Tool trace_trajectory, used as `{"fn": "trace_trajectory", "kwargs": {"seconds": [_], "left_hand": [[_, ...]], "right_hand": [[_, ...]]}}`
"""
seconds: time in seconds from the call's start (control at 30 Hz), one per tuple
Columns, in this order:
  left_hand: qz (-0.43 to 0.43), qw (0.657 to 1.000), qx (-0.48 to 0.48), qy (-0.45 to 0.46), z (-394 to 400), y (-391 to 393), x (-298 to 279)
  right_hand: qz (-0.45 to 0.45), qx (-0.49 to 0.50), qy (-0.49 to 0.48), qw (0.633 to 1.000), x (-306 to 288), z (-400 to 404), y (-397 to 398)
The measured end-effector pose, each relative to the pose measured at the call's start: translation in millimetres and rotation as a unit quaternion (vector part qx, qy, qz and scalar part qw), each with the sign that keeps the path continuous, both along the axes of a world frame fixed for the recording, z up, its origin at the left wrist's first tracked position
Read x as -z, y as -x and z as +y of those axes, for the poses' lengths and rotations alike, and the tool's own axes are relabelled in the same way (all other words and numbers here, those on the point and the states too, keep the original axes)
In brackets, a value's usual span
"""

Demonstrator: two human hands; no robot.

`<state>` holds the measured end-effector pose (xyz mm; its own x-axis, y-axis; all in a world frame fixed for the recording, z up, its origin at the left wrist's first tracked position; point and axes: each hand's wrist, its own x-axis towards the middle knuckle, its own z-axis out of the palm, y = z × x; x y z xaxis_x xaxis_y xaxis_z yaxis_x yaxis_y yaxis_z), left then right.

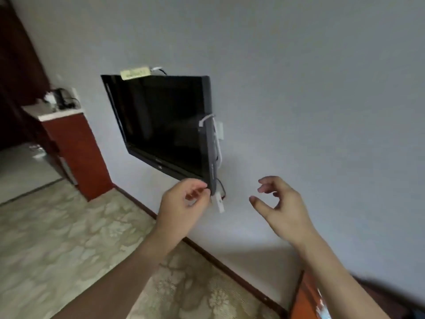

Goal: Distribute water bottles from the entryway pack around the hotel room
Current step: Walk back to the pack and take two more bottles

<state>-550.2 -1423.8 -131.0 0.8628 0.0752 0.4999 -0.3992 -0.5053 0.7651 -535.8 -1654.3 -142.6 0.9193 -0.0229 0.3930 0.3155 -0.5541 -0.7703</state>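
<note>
No water bottle or bottle pack shows in the head view. My left hand (184, 201) is raised in front of me, fingers loosely curled and holding nothing, just below the lower corner of a wall-mounted black television (161, 125). My right hand (279, 204) hangs in the air to the right of it, fingers and thumb spread in a loose curve, also holding nothing. Both forearms reach up from the bottom of the frame.
A red-brown cabinet (76, 153) with a pale top stands at the left against the wall, with a dark kettle (61, 97) and small items on it. A patterned carpet (69, 238) covers the floor. A red-brown furniture edge (308, 300) shows at bottom right. White cables hang beside the television.
</note>
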Motion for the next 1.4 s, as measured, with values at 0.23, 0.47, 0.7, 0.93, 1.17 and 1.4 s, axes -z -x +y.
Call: {"fn": "trace_trajectory", "kwargs": {"seconds": [0.23, 0.47, 0.7, 0.93, 1.17, 1.4], "left_hand": [[-0.068, 0.974, -0.214, -0.017, 213.5, 77.5, -59.5], [-0.071, 0.937, -0.337, -0.062, 401.9, 172.5, -79.6], [-0.059, 0.917, -0.390, -0.062, 549.8, 217.9, -87.6], [-0.039, 0.918, -0.390, -0.054, 642.4, 189.0, -81.6], [-0.025, 0.918, -0.395, -0.036, 742.7, 102.2, -75.7], [-0.026, 0.910, -0.409, -0.060, 870.5, -21.9, -108.0]], "right_hand": [[-0.033, -0.245, 0.057, 0.967, -72.2, 241.7, 6.5], [-0.043, -0.376, 0.044, 0.925, -94.4, 464.8, 42.1], [-0.061, -0.428, 0.053, 0.900, -109.4, 624.7, 58.2], [-0.053, -0.450, 0.065, 0.889, -111.3, 726.5, 26.8], [-0.046, -0.466, 0.072, 0.881, -99.6, 840.1, -57.2], [-0.057, -0.484, 0.095, 0.868, -118.6, 978.2, -182.9]]}}
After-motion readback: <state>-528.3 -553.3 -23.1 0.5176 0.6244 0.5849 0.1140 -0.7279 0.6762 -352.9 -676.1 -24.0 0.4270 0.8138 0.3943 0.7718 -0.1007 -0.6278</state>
